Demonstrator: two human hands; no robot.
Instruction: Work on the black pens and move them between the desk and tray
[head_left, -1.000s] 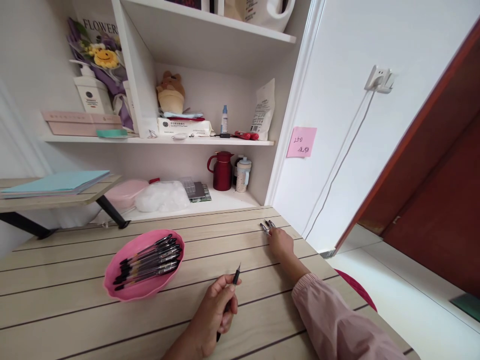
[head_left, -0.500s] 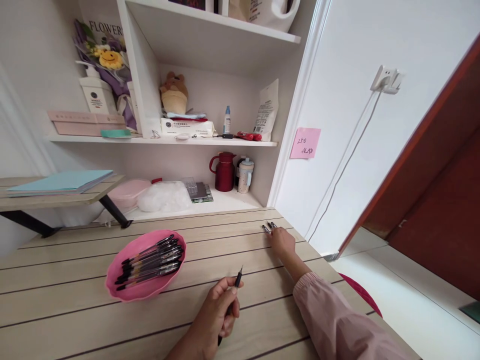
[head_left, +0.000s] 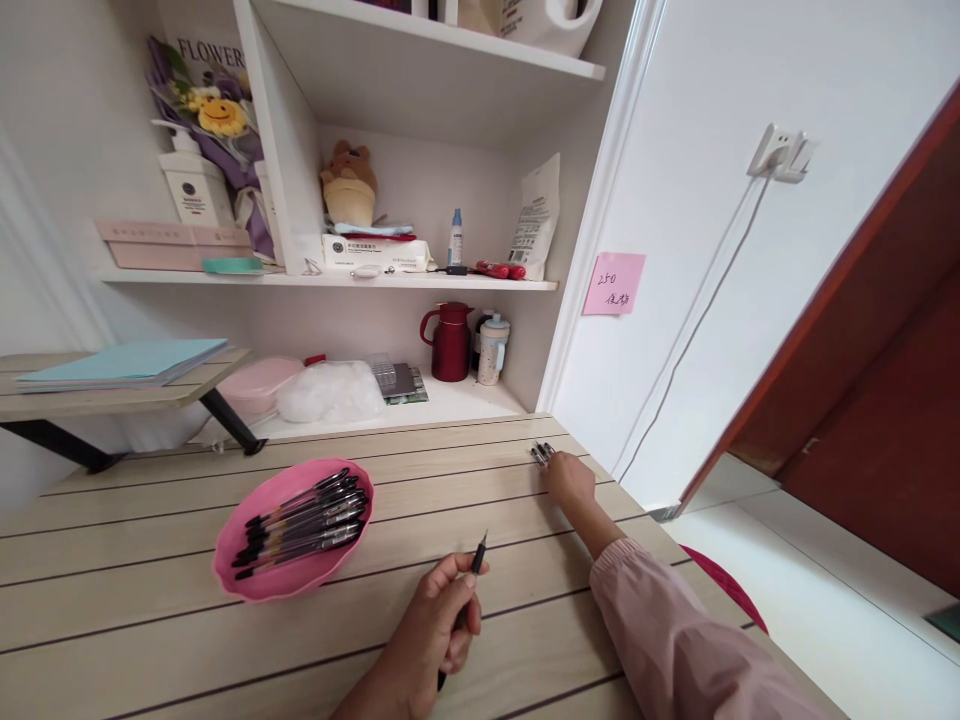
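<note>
My left hand (head_left: 435, 630) is curled round an uncapped black pen (head_left: 466, 592), its tip pointing up and away over the wooden table (head_left: 150, 600). My right hand (head_left: 570, 482), in a pink sleeve, reaches to the table's far right corner and rests its fingers on a few small black pen caps (head_left: 541, 453) lying there; its fingertips are hidden. A pink bowl (head_left: 247, 570) holding several black pens (head_left: 304, 520) sits to the left of my left hand.
Behind the table is a white shelf unit with a red jug (head_left: 448, 342), a white cup (head_left: 490, 350), a pink lidded box (head_left: 255, 385), bottles and packets. A raised stand with a blue folder (head_left: 120, 362) is at left. A dark red door (head_left: 870, 400) stands right.
My right hand has shifted slightly right along the far edge by the caps. The left hand and its pen have hardly moved.
</note>
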